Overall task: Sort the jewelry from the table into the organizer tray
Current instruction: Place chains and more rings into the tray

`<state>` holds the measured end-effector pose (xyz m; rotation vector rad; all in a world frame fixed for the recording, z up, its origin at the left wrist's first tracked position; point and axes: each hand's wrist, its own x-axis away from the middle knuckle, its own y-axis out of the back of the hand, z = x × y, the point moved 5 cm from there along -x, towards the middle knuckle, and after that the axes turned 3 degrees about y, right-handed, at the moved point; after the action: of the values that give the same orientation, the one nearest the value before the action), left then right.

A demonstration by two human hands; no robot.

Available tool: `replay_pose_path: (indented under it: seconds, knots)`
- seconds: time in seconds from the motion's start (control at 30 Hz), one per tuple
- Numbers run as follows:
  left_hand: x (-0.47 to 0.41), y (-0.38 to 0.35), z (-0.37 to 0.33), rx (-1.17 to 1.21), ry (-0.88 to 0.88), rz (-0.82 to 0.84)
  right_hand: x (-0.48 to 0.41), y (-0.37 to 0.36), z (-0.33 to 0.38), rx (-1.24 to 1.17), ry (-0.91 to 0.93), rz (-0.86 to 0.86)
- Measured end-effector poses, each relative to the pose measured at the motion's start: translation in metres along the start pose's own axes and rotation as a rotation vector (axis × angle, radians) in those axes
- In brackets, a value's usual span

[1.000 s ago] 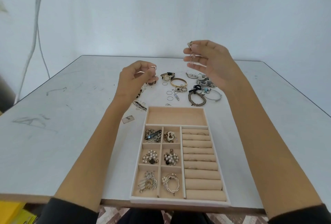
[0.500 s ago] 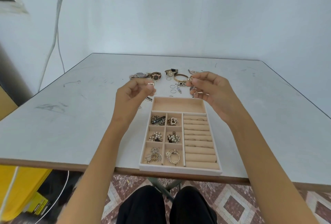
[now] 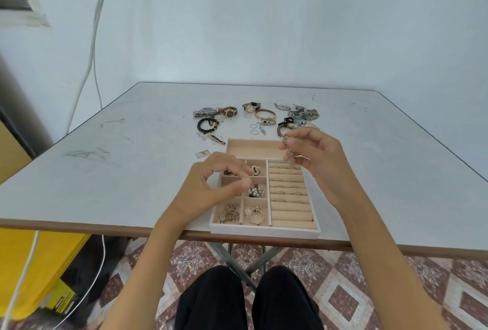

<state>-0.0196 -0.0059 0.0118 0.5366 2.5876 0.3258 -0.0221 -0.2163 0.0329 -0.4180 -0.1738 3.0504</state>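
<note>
**Beige tray part filled, plenty left to sort**

Beige-lined, the tray (image 3: 264, 232) sat at the near edge of the tabletop (image 3: 118, 171), and the job looked roughly half done. The small cells (image 3: 254, 214) that showed on its left each held pearl or gilt pieces, and a few bands (image 3: 286, 193) sat in the rolls on its right.

The left hand (image 3: 208, 189) hovered over the small cells with thumb and forefinger pinched together. Whether anything lay in that pinch could not be told. The right hand (image 3: 319, 163) hung over the tray's far right part, with small silvery rings (image 3: 284, 139) held at its curled fingers (image 3: 291, 142). They were probably meant for the rolls.

Just beyond the tray lay the unsorted jewelry: black beads (image 3: 207, 125), watches (image 3: 229, 112), a gold bangle (image 3: 265, 114), loose rings (image 3: 253, 126) and a heap of chains (image 3: 307, 114).

Below, the floor (image 3: 343, 298) was patterned tile in brown and white, with a yellow box (image 3: 39, 263) at the left. The tabletop was pale grey, scuffed, with a brown edge. Behind it rose a plain pale wall (image 3: 264, 26) with white cables (image 3: 92, 52) running down it and a window frame (image 3: 21, 15) in the far left corner.
</note>
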Motion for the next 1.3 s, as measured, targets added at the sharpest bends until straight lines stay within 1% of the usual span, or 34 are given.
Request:
replay_pose_path:
  seconds: [0.17,0.27,0.43,0.53,0.67,0.83,0.9,0.97,1.0,1.07,1.17,1.23,1.3]
  knots:
    - [0.000,-0.006,0.000,-0.059,-0.008,0.098,0.014,0.018,-0.007,-0.105,0.032,-0.142]
    - [0.000,-0.010,0.002,-0.071,0.010,0.162,0.020,0.026,-0.012,-0.116,0.023,-0.191]
    - [0.000,-0.013,0.001,-0.119,-0.001,0.219,0.020,0.027,-0.012,-0.095,0.024,-0.205]
    - [0.000,-0.013,0.000,-0.185,-0.034,0.210,0.020,0.025,-0.013,-0.094,0.018,-0.206]
    - [0.000,-0.013,0.004,-0.285,-0.023,0.224,0.020,0.026,-0.013,-0.090,0.011,-0.211]
    - [0.000,-0.015,0.002,-0.316,-0.039,0.229,0.020,0.026,-0.014,-0.092,0.005,-0.211]
    - [-0.001,-0.013,0.002,-0.287,-0.040,0.184,0.020,0.026,-0.014,-0.091,0.003,-0.213]
    - [-0.004,-0.006,0.007,-0.257,-0.015,0.054,0.019,0.026,-0.015,-0.087,0.002,-0.214]
    - [-0.005,-0.001,0.011,-0.284,-0.006,-0.033,0.019,0.026,-0.015,-0.082,0.002,-0.214]
    - [-0.006,0.011,0.019,-0.420,-0.013,-0.211,0.019,0.024,-0.014,-0.061,0.004,-0.209]
    - [-0.006,0.028,0.029,-0.583,0.021,-0.386,0.018,0.019,-0.013,-0.026,0.013,-0.179]
    - [-0.006,0.031,0.034,-0.726,0.134,-0.395,0.018,0.013,-0.010,0.005,0.025,-0.142]
    - [-0.006,0.026,0.044,-0.876,0.310,-0.283,0.016,0.006,-0.006,0.043,0.035,-0.106]
